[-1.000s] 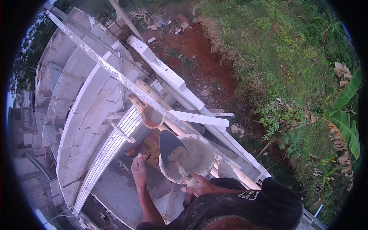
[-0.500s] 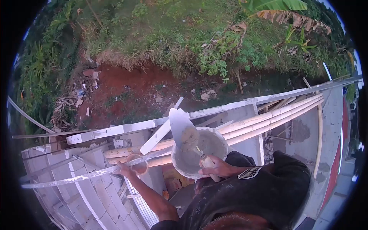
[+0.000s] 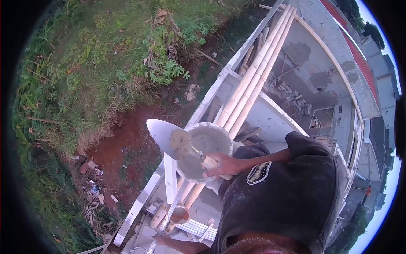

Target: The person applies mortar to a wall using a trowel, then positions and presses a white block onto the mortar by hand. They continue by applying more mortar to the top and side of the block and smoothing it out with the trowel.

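My right hand [image 3: 222,165] is closed round the handle of a pointed trowel [image 3: 160,134]. A patch of grey mortar [image 3: 182,143] sits on its blade near the handle. Below the trowel, a round bucket [image 3: 231,148] with wet mortar inside rests by the bamboo poles, close against my body. At the bottom of the view, my left hand [image 3: 163,240] grips a long pale metal bar [image 3: 172,210], its fingers partly hidden. Beside that bar stands a small orange-brown bowl [image 3: 180,214].
Several bamboo poles [image 3: 253,74] run along the wall top [image 3: 211,95]. A white board [image 3: 170,178] leans under the trowel. Beyond the wall, the ground drops to red soil [image 3: 122,142] and grass. Rubble [image 3: 296,97] lies in the room below at right.
My view has swung to the right, so the wall and poles now slope steeply. Both hands keep their grips, and the trowel stays over the bucket.
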`<state>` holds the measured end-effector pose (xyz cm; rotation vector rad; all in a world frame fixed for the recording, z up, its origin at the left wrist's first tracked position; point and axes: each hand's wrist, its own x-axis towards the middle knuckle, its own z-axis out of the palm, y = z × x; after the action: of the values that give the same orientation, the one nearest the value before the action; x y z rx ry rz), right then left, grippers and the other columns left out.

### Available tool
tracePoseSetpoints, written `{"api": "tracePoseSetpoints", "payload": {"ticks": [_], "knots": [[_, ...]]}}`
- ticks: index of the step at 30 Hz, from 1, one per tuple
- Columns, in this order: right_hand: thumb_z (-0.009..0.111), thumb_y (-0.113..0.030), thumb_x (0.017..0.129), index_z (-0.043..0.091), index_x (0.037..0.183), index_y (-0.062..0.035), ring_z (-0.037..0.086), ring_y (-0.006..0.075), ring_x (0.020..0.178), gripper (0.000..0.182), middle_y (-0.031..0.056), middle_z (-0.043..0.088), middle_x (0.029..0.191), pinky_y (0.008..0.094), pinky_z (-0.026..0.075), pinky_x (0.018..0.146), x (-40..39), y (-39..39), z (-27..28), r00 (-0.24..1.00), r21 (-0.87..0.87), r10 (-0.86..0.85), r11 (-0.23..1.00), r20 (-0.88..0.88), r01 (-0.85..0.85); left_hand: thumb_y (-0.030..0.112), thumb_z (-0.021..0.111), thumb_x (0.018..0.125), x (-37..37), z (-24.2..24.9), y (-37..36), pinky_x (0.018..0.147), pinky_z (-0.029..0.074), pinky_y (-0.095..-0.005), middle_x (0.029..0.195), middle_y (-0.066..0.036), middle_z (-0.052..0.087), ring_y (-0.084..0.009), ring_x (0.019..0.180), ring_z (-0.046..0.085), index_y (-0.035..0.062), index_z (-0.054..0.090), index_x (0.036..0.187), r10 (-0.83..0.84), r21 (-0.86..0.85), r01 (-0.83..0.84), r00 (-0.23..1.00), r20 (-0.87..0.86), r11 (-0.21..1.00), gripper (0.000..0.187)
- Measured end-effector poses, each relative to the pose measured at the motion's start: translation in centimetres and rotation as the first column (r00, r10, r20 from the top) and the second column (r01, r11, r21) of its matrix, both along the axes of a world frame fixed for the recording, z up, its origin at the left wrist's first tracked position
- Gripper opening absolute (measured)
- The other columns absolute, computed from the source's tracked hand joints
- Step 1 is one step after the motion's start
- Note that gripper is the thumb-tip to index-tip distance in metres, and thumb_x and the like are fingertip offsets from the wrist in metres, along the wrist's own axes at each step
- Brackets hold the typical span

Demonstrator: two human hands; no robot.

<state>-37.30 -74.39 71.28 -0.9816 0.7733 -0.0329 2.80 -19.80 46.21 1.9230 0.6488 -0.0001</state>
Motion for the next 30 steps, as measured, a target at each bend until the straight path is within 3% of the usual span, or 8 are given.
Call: {"api": "tracePoseSetpoints", "payload": {"ticks": [7,8,9,10,13,19,23,30], "knots": [[0.075,-0.024,0.083,0.055,0.114,-0.0048,0.056,0.0093,0.077,0.042,0.0006,0.056,0.092,0.0261,0.048,0.062,-0.7,-4.3,-1.4,0.992,-0.253,-0.112,0.963,-0.065,0.092,0.054,0.065,0.088,-1.7,1.8,-0.6,0.09,0.053,-0.0678,0.15,-0.024,0.032,-0.0489,0.127,0.045,-0.0051,0.009,0.148,0.308,-0.142,-0.352,0.915,-0.26,0.925,0.101],[0.075,-0.022,0.082,0.056,0.118,-0.0045,0.057,0.0101,0.079,0.044,0.0023,0.059,0.096,0.0266,0.049,0.064,-1.5,-5.5,-2.5,0.982,-0.245,-0.146,0.963,-0.118,0.113,0.052,0.064,0.089,-5.5,7.0,-7.2,0.091,0.055,-0.0644,0.15,-0.025,0.03,-0.0485,0.126,0.046,-0.0037,0.01,0.148,0.356,-0.091,-0.373,0.92,-0.161,0.923,0.097],[0.075,-0.02,0.082,0.057,0.122,-0.0042,0.058,0.011,0.081,0.047,0.004,0.061,0.1,0.0271,0.05,0.066,-2.3,-7.0,-3.1,0.97,-0.24,-0.171,0.962,-0.173,0.127,0.057,0.056,0.093,-5.9,7.0,-6.9,0.084,0.061,-0.0416,0.15,-0.025,0.031,-0.0395,0.132,0.043,0.003,0.015,0.151,0.229,-0.12,-0.276,0.925,-0.304,0.954,0.089],[0.075,-0.018,0.081,0.057,0.123,-0.0037,0.059,0.0112,0.079,0.048,0.0038,0.062,0.098,0.0274,0.049,0.064,-3.2,-8.4,-3.2,0.951,-0.275,-0.209,0.951,-0.228,0.143,0.055,0.06,0.092,-7.1,6.4,-7.9,0.089,0.058,-0.0548,0.153,-0.023,0.026,-0.0445,0.132,0.042,0.0102,0.011,0.154,0.247,-0.044,-0.26,0.948,-0.199,0.965,0.091],[0.075,-0.017,0.081,0.056,0.115,-0.0043,0.057,0.0109,0.073,0.041,0.003,0.06,0.091,0.0272,0.048,0.06,-4.4,-11.6,-3.4,0.923,-0.338,-0.274,0.925,-0.269,0.176,0.049,0.061,0.091,-7.7,2.8,-6.8,0.08,0.063,-0.0544,0.143,-0.027,0.038,-0.0471,0.114,0.056,-0.0123,0.029,0.141,0.262,-0.084,-0.276,0.953,-0.153,0.957,0.085],[0.074,-0.015,0.082,0.055,0.103,-0.006,0.054,0.0108,0.063,0.029,0.0026,0.056,0.082,0.0264,0.044,0.057,-5.0,-16.7,-3.4,0.932,-0.388,-0.258,0.91,-0.253,0.146,0.052,0.049,0.098,-8.0,3.9,-8.1,0.094,0.054,-0.0591,0.145,-0.023,0.038,-0.0425,0.125,0.049,0.0077,0.025,0.151,0.274,-0.208,-0.325,0.932,-0.238,0.923,0.073],[0.073,-0.013,0.081,0.055,0.102,-0.006,0.052,0.011,0.062,0.028,0.0022,0.054,0.081,0.0259,0.043,0.056,-4.7,-19.0,-3.7,0.912,-0.456,-0.242,0.887,-0.331,0.07,0.041,0.055,0.099,-9.0,5.3,-9.7,0.078,0.061,-0.0609,0.146,-0.026,0.034,-0.0484,0.119,0.051,0.002,0.024,0.148,0.286,-0.212,-0.323,0.94,-0.188,0.922,0.07],[0.072,-0.015,0.081,0.055,0.101,-0.0051,0.052,0.0109,0.061,0.029,0.0034,0.056,0.079,0.027,0.043,0.055,-3.3,-20.9,-3.4,0.906,-0.56,-0.223,0.828,-0.359,-0.018,0.052,0.058,0.094,-9.0,6.3,-11.0,0.082,0.061,-0.0566,0.147,-0.024,0.034,-0.0463,0.127,0.045,0.0033,0.026,0.149,0.262,-0.237,-0.307,0.943,-0.203,0.922,0.08]]}}
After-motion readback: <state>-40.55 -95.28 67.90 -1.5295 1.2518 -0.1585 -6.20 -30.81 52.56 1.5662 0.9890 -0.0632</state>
